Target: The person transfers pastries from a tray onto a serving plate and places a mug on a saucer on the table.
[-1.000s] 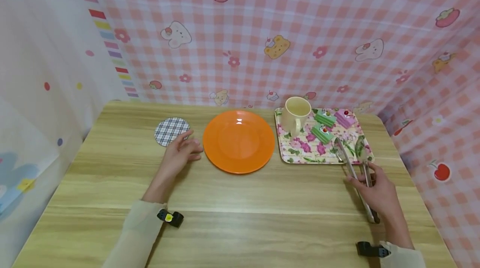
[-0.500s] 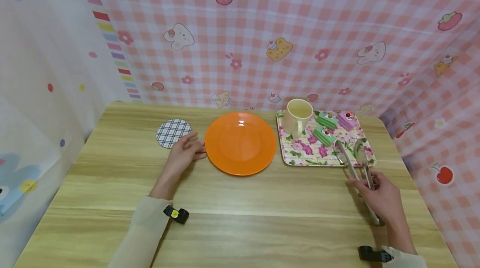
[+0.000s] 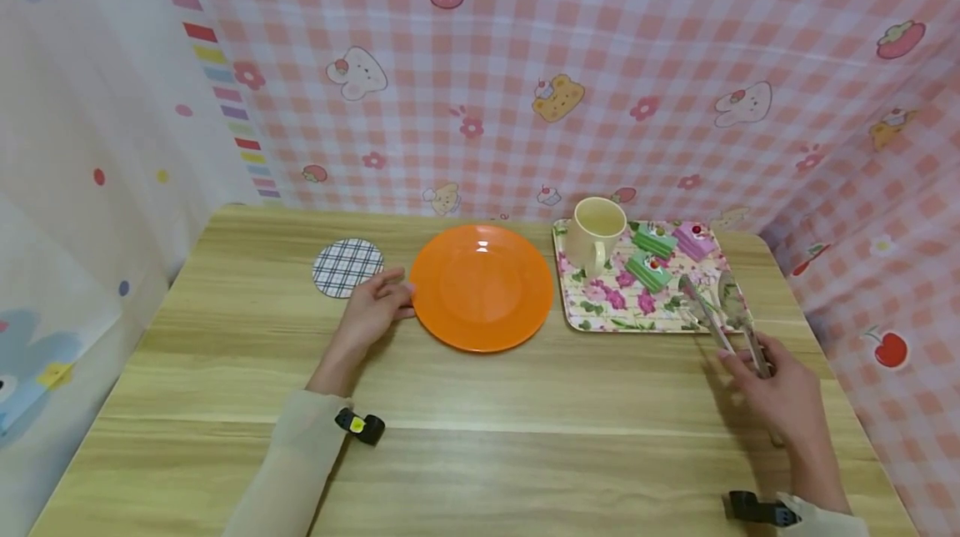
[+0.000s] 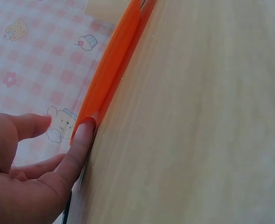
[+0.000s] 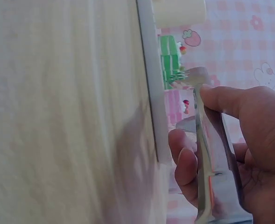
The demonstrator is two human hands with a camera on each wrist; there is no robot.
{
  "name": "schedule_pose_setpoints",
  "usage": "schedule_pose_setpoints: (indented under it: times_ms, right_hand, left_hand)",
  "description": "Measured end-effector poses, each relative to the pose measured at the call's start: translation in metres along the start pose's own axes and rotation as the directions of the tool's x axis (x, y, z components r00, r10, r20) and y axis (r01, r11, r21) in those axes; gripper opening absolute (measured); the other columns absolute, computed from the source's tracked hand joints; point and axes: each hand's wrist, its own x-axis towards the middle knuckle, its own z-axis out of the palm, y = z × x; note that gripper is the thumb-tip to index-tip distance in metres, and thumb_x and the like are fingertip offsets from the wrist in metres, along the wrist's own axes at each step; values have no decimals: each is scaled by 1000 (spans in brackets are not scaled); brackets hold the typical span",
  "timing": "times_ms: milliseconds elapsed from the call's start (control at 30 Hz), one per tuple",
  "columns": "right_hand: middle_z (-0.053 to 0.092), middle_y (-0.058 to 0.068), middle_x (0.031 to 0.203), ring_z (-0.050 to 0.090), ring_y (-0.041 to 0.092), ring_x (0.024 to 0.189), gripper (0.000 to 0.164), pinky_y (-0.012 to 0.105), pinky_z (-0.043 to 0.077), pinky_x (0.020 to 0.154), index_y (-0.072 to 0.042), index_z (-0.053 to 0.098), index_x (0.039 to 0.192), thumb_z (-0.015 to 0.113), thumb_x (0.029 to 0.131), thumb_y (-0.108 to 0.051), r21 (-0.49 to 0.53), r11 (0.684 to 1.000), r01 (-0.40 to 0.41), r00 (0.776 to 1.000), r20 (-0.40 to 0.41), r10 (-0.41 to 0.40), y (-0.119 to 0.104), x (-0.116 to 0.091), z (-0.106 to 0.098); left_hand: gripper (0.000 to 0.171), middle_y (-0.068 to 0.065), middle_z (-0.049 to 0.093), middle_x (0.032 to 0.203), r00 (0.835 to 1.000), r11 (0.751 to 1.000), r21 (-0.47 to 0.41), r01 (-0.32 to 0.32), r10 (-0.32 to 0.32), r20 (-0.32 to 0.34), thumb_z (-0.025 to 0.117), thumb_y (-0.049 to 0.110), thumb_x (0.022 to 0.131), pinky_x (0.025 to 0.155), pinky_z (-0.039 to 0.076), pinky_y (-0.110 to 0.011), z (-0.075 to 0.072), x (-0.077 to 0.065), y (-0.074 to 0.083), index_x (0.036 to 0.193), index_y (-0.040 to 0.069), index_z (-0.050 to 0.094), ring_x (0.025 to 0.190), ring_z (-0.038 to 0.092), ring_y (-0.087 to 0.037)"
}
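Now your right grip (image 3: 783,387) grasps the tongs (image 5: 219,191), their tips beyond it over the tray (image 3: 592,313); your left grip (image 3: 367,312) (fingers loose) touches the orange plate's (image 3: 483,291) edge.

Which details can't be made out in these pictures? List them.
Right wrist view: handle end of the tongs, cut off by bottom edge.
Head view: the tongs' middle, hidden by the right hand.
Head view: part of the tray behind the mug, hidden by it.
Left wrist view: upper face of the orange plate, hidden by its raised side.
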Motion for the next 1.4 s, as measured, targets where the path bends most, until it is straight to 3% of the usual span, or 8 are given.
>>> schedule_pose_setpoints:
  times_ms: [400,567,800,900,1133,1200,1300,1400]
  right_hand:
    - [77,10,89,52,-9,68,66,21,42,53,-4,52,144,66,98,-49,-59,996,62,996,-66,-66,-7,1,-11]
    - [73,14,92,55,6,71,67,23,40,52,-3,52,144,63,98,-51,-78,994,79,995,-60,-84,-13,6,-12]
    - [65,27,112,55,32,89,78,25,39,62,0,44,151,61,99,-55,-115,987,110,994,8,-110,-22,13,-11]
    - [62,31,120,55,35,93,82,26,41,65,2,40,154,60,99,-56,-115,987,114,993,31,-112,-26,16,-10]
    - [69,26,105,61,32,90,77,25,42,61,1,46,151,62,99,-53,-96,981,167,985,57,-162,-27,21,-8]
    - [69,28,110,62,34,95,76,26,45,64,0,47,150,62,99,-53,-86,981,172,983,73,-166,-27,24,-7]
    - [65,32,119,61,39,103,76,34,50,72,-1,47,150,61,98,-56,-80,983,163,982,105,-154,-28,27,-6]
    - [58,38,131,58,49,114,80,52,56,81,0,44,152,58,99,-58,-74,987,142,981,146,-131,-30,32,-5]
  left_hand:
    - [48,-22,64,116,1000,1000,16,-3,3,-14,63,2,99,83,66,-25,2,3,-4,146,1,53,86,68,-11]
    - [49,-20,65,114,1000,1000,14,-4,4,-4,64,1,98,81,66,-24,0,5,-5,146,0,53,84,69,-10]
    - [49,-14,64,109,1000,998,-68,-4,5,12,63,-4,97,82,66,-24,-1,8,-9,145,-3,52,84,69,-9]
    - [50,-12,64,109,1000,997,-80,9,-8,12,63,-3,97,83,66,-24,-1,7,-9,146,-3,52,85,69,-9]
    - [49,-13,63,110,1000,997,-82,17,-16,8,64,-3,97,83,65,-22,1,6,-12,145,-1,53,87,68,-9]
    - [49,-13,63,110,1000,997,-79,13,-13,5,64,-2,97,82,65,-22,1,6,-12,144,-2,53,86,68,-9]
    - [49,-12,63,110,1000,996,-83,7,-7,3,65,-3,97,82,65,-22,2,5,-12,144,-3,53,86,67,-8]
    - [49,-11,63,108,1000,996,-87,0,0,1,64,-4,97,82,66,-22,1,4,-11,144,-3,52,85,67,-7]
